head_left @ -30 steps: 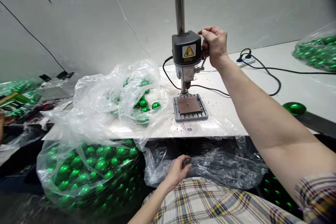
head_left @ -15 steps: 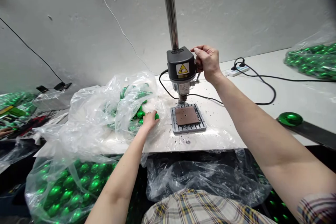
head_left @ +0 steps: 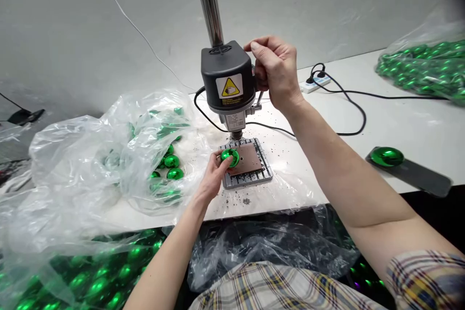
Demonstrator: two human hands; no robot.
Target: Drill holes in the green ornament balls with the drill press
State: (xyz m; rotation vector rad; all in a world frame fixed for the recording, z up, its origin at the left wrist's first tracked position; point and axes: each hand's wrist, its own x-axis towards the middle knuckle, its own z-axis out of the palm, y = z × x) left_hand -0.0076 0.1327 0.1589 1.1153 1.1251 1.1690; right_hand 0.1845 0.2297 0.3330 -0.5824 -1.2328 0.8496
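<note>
A shiny green ball ornament (head_left: 230, 157) is pinched in my left hand (head_left: 212, 174), between thumb and fingers. It hovers by the left part of the brown pad (head_left: 249, 161) on the base of the small bench drill press (head_left: 228, 77). The drill chuck (head_left: 237, 134) is just above and behind the ball. My right hand (head_left: 276, 70) is closed at the right side of the motor housing, around the feed lever (head_left: 259, 101), whose upper end is hidden by the fingers. Left of the press, several green balls (head_left: 172, 161) lie in an open clear plastic bag (head_left: 94, 135).
Dark shavings (head_left: 246, 201) are scattered around the base. A green ball (head_left: 387, 156) sits on a dark flat bar (head_left: 421, 177) at the right. Behind are a power strip (head_left: 315, 83), a black cable (head_left: 358, 133) and a full bag of green balls (head_left: 423, 70). Another bag (head_left: 94, 276) hangs below the table edge.
My left hand has come out of the plastic bag with a green ball and moved right to the drill base. My right hand stays at the press; the view has shifted closer and to the right.
</note>
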